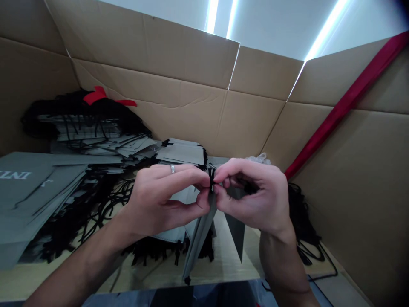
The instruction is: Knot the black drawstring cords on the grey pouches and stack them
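My left hand (172, 196), with a ring on one finger, pinches a black cord (211, 181) at the top edge of a grey folded bag (200, 238). From the other side my right hand (255, 192) pinches the same cord, its fingertips almost touching the left ones. The bag hangs edge-on below the fingertips, with a small black knot at its lower end. Beneath and behind it lie more grey bags (182, 151) with black cord ends along their edges. The fingers hide part of the cord.
Grey bags with black cords (89, 128) are piled at the left, and larger printed ones (32, 183) lie nearer. Black cords (300, 217) lie on the wooden table (236, 273) at right. Cardboard walls (179, 94) enclose the back and sides, with a red strip (345, 102) at right.
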`<state>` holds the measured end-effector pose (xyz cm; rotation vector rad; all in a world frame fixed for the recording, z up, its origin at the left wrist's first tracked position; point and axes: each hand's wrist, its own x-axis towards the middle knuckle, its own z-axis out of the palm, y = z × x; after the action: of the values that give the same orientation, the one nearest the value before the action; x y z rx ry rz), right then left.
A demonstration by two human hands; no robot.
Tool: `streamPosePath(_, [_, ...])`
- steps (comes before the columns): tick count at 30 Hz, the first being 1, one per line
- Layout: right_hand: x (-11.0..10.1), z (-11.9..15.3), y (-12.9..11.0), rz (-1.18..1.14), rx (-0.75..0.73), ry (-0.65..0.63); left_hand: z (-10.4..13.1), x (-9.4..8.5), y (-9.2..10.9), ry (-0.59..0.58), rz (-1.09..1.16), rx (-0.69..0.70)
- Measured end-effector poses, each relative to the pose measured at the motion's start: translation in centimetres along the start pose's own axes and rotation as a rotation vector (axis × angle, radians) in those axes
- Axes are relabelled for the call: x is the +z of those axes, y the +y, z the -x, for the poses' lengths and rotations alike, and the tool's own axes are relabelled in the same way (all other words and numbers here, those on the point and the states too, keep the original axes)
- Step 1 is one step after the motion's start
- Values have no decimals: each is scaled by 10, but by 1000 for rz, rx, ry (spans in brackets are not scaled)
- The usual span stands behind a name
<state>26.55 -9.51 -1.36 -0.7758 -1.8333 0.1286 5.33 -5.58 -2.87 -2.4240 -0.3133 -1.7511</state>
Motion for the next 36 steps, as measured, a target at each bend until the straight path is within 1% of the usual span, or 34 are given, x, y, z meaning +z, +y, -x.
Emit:
streamPosePath(2, [0,-1,-1,-98,84,-9,-1,1,-1,11,95,-42])
streamPosePath(4, [-1,-3,-1,-193,172,-25,-2,2,-4,14,233,-112])
streamPosePath(6, [-2,-5,-1,-239,226,-26,-3,3,-7,5,342,-155])
streamPosePath(7, [-2,-5,-1,-236,234,-14,-3,3,-8,1,358,-158])
streamPosePath(8, [-3,-5,-1,-217,226,4,-3,2,-8,-1,338,-150])
streamPosePath(10, [-3,-4,-1,-146,176,43,-3,0,-7,-2,206,-99])
streamPosePath(14, [-6,1,-4,29,52,61,0,-3,2,-13,-121,81])
streamPosePath(16, [-7,3,-5,78,-2,53,2,-3,6,-16,-192,102])
streamPosePath(18, [-7,4,-5,76,-56,44,3,-2,8,-9,-179,86])
streamPosePath(20, [-7,3,-5,31,-91,38,3,-2,8,7,-86,23])
streamPosePath(24, [-5,1,-1,-92,-107,38,1,0,7,36,203,-169])
streamPosePath(27, [-4,-1,2,-153,-105,57,0,3,4,59,362,-214])
streamPosePath(32, [0,-2,6,-235,-109,77,-3,8,-1,94,542,-244])
streamPosePath(34, [1,-1,7,-240,-108,88,-4,8,-2,86,591,-279])
streamPosePath(36, [1,-2,7,-191,-122,134,-6,8,-2,46,641,-352])
